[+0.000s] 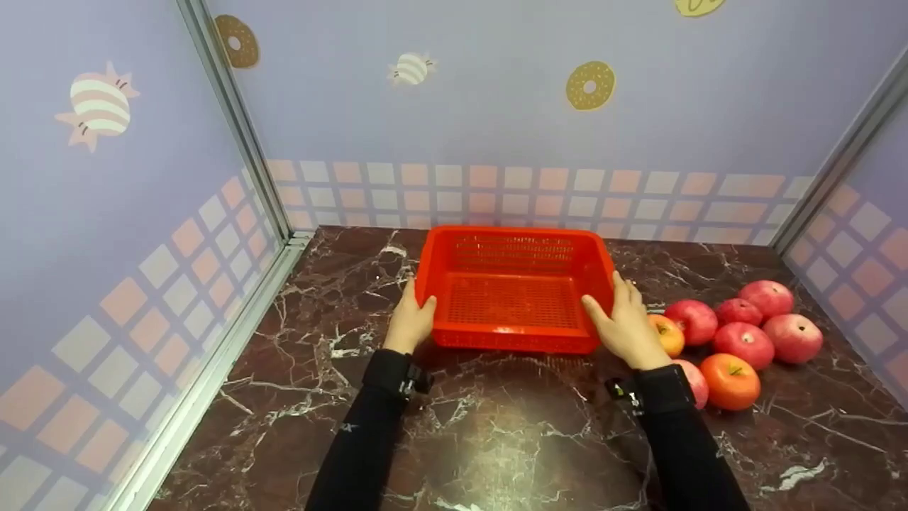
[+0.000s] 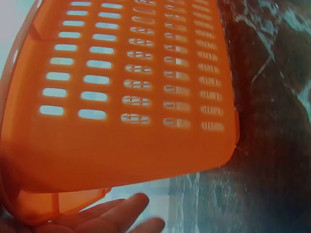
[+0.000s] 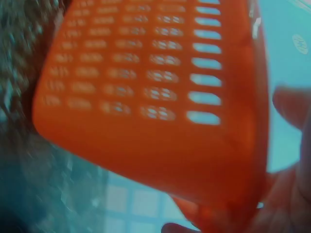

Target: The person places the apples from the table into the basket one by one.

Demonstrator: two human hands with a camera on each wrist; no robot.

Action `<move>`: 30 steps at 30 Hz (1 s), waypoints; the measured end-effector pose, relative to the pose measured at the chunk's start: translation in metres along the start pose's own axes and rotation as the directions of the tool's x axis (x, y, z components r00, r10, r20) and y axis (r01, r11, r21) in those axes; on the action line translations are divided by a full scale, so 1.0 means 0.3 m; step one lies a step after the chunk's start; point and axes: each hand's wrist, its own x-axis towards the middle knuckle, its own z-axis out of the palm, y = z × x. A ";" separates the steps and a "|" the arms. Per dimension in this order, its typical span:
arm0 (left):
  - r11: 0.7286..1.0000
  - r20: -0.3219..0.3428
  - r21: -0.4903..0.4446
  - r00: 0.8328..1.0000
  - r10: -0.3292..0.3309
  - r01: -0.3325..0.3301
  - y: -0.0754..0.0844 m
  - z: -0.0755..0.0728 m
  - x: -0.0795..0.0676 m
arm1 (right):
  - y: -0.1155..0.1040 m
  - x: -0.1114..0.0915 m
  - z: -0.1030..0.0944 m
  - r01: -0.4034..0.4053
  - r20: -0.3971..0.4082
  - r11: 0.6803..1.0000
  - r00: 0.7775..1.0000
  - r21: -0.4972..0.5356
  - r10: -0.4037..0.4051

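A red plastic basket with slotted walls and a gridded floor sits towards the back of the table, with nothing inside. On its left side, my left hand holds the rim, thumb over the top. The left wrist view shows fingers reaching beneath the rim, beside the basket's wall. My right hand grips the opposite side, its thumb lying over the edge. In the right wrist view the basket is blurred, with the thumb near its rim.
Several red and pink apples lie to the right, along with an orange fruit. A yellow-orange one is close beside my right hand. Patterned walls enclose the dark marbled table at the back and sides.
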 end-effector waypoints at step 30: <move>0.996 0.050 -0.020 0.995 -0.089 0.090 0.016 -0.039 -0.003 | 0.003 0.005 -0.031 -0.067 0.035 0.996 0.997 -0.066 0.069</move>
